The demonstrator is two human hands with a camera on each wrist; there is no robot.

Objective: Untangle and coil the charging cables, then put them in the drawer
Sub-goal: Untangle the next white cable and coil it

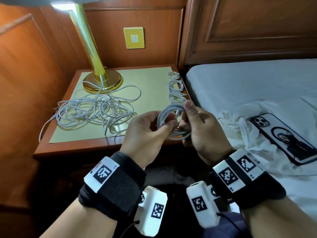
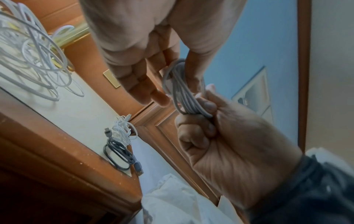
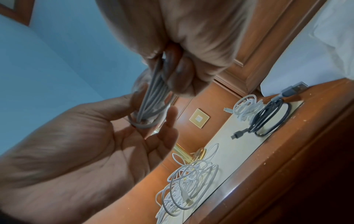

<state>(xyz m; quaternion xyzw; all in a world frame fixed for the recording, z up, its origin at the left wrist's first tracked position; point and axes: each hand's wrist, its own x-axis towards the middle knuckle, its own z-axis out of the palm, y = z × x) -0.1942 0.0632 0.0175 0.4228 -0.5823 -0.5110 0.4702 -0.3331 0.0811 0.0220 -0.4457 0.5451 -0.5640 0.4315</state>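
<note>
Presently, coil in hand: a white cable coil (image 1: 173, 124) is held in the air between both hands, over the front edge of the nightstand (image 1: 82, 148); several loops are gathered, and a connector end appears to lie across the ring.
Right hand: the right hand (image 1: 200, 127) is clamped on the coil's right side, the loops pinched between thumb and curled fingers.
Left hand: the left hand (image 1: 145, 133) is seen with the thumb pressed against the loops; the other fingers are loosely extended beneath the ring in the wrist views, so support more than a full grasp is judged.
Finished coils: a row of small coiled cables (image 1: 175, 88) is laid along the nightstand's right edge; in the right wrist view a white bundle (image 3: 247, 106) and a dark coil (image 3: 268, 119) are distinguished, lying just beside each other.
Remaining tangle: a large tangled heap (image 1: 96, 110) of white cable is spread over the mat near the lamp base (image 1: 103, 81), one strand trailing off the left edge.
Drawer: no open drawer is shown; nothing is judged stowed yet.
Progress: roughly midway is judged — a few cables coiled, one being finished, the heap and the stowing left.
Surroundings: a phone (image 1: 283, 138) is lying on the bed (image 1: 248, 86).
</note>
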